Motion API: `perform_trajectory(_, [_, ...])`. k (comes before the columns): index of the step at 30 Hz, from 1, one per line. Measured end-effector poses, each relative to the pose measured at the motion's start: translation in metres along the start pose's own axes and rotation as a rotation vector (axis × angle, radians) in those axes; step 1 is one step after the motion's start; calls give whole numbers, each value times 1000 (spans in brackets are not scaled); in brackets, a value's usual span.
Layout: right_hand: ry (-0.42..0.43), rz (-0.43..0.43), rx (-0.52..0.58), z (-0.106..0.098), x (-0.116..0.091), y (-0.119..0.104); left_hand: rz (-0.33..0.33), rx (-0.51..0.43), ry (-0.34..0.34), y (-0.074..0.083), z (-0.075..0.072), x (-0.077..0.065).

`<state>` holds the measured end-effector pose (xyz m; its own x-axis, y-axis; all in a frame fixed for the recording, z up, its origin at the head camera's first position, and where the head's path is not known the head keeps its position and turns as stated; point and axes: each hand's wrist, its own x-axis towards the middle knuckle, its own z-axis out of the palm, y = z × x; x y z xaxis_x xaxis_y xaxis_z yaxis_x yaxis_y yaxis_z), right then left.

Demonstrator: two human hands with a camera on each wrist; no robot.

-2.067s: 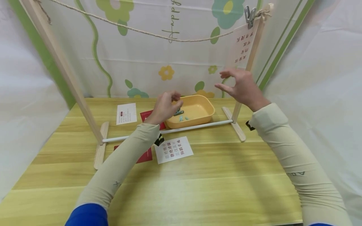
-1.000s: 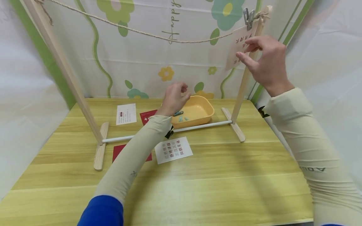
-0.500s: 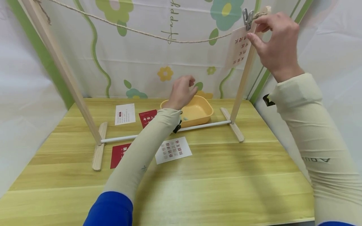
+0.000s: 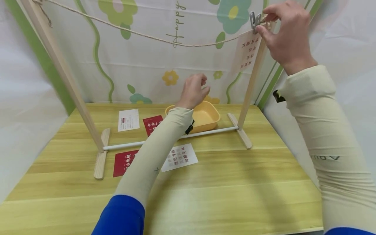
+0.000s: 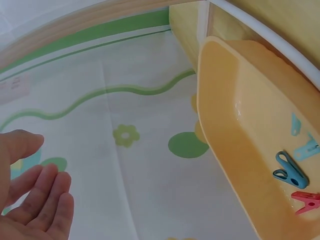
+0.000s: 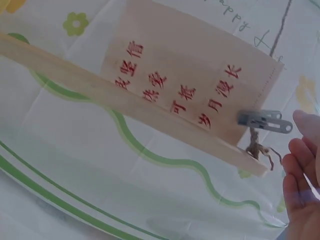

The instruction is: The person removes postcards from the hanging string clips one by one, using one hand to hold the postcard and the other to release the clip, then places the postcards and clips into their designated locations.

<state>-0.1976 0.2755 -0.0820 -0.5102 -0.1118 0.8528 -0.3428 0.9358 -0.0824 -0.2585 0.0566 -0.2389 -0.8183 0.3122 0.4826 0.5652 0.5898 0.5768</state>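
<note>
My right hand (image 4: 289, 37) is raised beside the top of the right wooden post (image 4: 250, 86), its thumb and fingers spread apart. Between them and close by are the handles of a grey clothespin (image 6: 270, 121); in the right wrist view a small gap separates fingertips and handles. That clothespin grips a white card (image 6: 165, 65) with red characters at the end of a twine line (image 4: 132, 31). My left hand (image 4: 192, 91) hovers over the far side of a yellow basin (image 5: 220, 100), loosely curved around nothing. Inside the basin lie a teal clothespin (image 5: 291, 170), a red clothespin (image 5: 306, 201) and light-blue ones.
Two red cards (image 4: 121, 163) and two white cards (image 4: 128, 119) lie on the wood-grain table (image 4: 229, 195). A white rod (image 4: 123, 145) joins the feet of the left post (image 4: 63, 75) and the right one. Behind hangs a flower-printed cloth (image 4: 141, 65).
My right hand has risen along the hanging card and post up to the clothespin. My left hand has drifted up and to the right over the basin.
</note>
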Motion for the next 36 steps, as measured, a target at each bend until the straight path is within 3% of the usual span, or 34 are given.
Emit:
perform_trajectory(5, [-157,-31,-67,-18,10,-1,3,-19,5,10,6,5])
perform_trajectory(11, [-460,146,-135,-36,28,-6,14,-36,-1,20,12,10])
perform_trajectory(13, [-524,184,-156,-38,34,-8,26,-38,0,23,14,11])
perform_trajectory(19, [-597,142,-194,-37,45,-10,25,-23,9,29,19,15])
perform_trajectory(26, [-709,81,-217,-31,55,-23,-34,-44,44,37,21,20])
perform_trajectory(36, [-753,29,-276,-31,63,-38,-43,-142,92,49,27,26])
